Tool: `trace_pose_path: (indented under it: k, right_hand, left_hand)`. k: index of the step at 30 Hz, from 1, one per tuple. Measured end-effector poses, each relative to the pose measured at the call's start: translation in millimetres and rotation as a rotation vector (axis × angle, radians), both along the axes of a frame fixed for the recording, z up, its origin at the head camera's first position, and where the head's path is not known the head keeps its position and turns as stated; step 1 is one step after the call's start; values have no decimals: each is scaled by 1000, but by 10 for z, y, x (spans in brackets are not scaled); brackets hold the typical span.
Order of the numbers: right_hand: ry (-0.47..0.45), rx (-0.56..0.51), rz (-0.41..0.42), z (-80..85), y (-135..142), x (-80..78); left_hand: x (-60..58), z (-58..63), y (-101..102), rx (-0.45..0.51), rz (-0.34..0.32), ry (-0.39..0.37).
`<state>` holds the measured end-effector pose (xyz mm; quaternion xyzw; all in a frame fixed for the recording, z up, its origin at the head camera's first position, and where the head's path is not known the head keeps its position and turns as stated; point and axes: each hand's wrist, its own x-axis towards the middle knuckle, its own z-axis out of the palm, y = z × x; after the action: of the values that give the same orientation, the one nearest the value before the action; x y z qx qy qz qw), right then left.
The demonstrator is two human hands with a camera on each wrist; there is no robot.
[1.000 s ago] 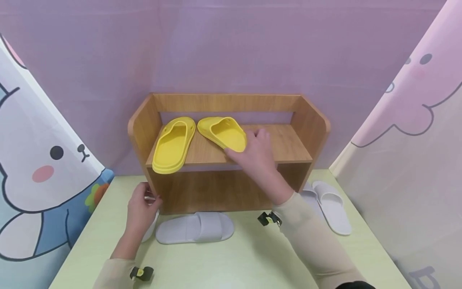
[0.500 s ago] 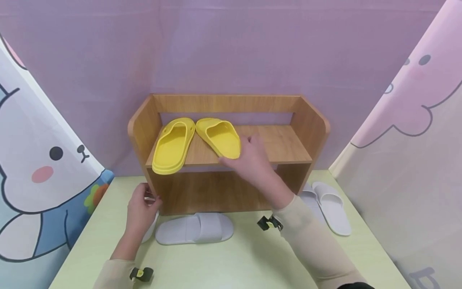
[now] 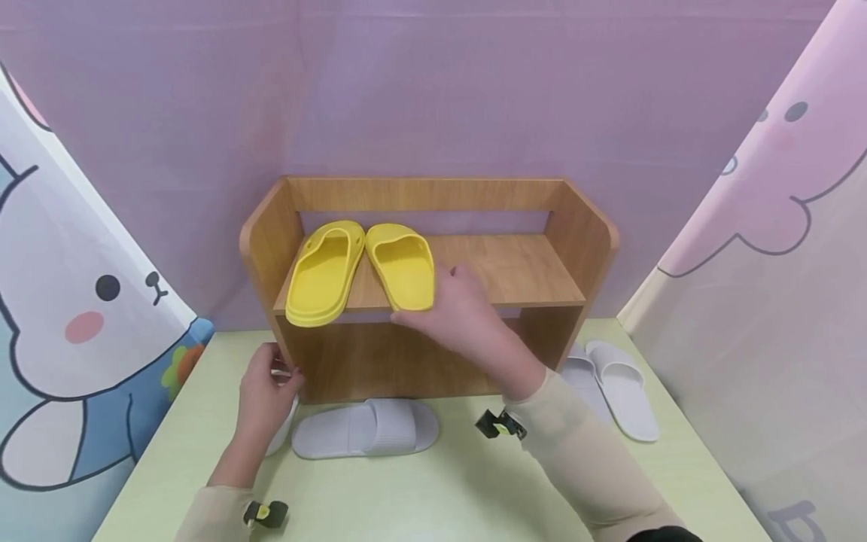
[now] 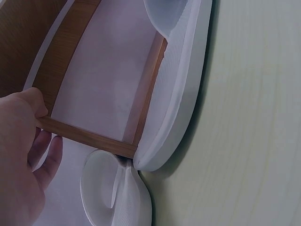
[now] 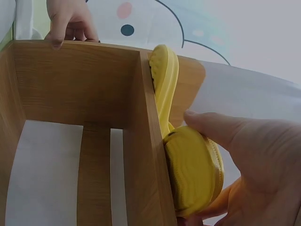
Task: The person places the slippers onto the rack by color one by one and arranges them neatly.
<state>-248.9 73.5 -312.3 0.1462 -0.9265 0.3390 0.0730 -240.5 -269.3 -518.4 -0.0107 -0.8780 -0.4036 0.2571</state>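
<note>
My right hand [image 3: 460,316] grips the heel end of a yellow clog [image 3: 406,275] on the upper shelf of a small wooden shoe rack [image 3: 433,193]. Thumb and fingers lie on opposite sides of that heel in the right wrist view, where the clog's sole [image 5: 193,172] faces the camera. Its mate, another yellow clog [image 3: 323,282], lies to the left, heel reaching past the shelf's front edge; the two toes sit side by side. Low on the rack's left side, my left hand [image 3: 266,391] holds the front edge of the side panel [image 4: 84,134] between thumb and fingers.
A grey slipper [image 3: 366,429] lies crosswise before the rack. A white slipper [image 3: 281,433] is partly hidden behind the left hand. On the right stand a white slipper [image 3: 623,391] and a grey slipper [image 3: 584,376]. Printed cloth [image 3: 433,90] hangs behind and at both sides.
The right hand has drawn the clog's heel left and toward the front, turning it from slanted to nearly straight beside its mate. The left hand stays on the rack.
</note>
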Motion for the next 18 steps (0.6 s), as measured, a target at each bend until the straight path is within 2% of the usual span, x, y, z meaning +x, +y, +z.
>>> trace_pose_path:
  k: [10,18]
  right_hand:
    - [143,69,-6,-72,-180,26]
    - [179,151,-46,-126,-282,45]
  left_hand:
    - [-6,-3,-1,3,1,1]
    - [13,25,9,-7,5,-6]
